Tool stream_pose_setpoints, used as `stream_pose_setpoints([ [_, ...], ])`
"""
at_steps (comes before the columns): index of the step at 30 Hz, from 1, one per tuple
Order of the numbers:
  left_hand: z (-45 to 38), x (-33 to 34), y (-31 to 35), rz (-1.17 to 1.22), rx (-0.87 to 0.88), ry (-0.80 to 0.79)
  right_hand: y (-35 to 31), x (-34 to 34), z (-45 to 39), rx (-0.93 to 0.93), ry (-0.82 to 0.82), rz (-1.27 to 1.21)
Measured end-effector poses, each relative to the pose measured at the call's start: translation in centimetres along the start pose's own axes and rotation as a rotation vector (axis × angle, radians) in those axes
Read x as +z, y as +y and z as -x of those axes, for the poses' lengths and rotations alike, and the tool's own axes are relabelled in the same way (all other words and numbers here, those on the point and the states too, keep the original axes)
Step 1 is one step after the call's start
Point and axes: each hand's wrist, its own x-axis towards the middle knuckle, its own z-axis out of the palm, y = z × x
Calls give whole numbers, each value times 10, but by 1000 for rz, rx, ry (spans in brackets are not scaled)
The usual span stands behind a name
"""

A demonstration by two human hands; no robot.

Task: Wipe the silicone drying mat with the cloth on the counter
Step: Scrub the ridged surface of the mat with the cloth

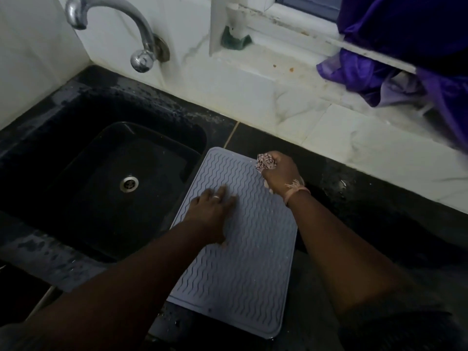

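Dark counter [354,198], right hand [279,174] half-hiding cloth [264,162]

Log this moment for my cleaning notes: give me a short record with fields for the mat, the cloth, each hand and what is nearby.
mat: grey ribbed mat lying flat on the dark counter, beside the sink
cloth: patterned cloth, bunched, at the mat's far right corner
right hand: right hand grips the cloth
left hand: left hand rests flat on the mat, fingers spread
nearby: tap above the sink; purple fabric at the window
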Motion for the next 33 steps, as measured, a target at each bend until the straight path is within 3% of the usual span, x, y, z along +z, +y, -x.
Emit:
stream_pose_setpoints([
  [7, -18, -6, 0, -74, 22, -44, 1, 13, -2, -134, -54, 331],
  [15, -15, -13, 4, -132, 25, -59, -8, 31, 51, -161, -32, 391],
  [28, -8, -33, 7, -326, 79, -160, -11, 63, 193, -60, -82, 166],
  [33, -8, -36, 1, -340, 107, -179, -13, 60, 205, 14, -243, 209],
])
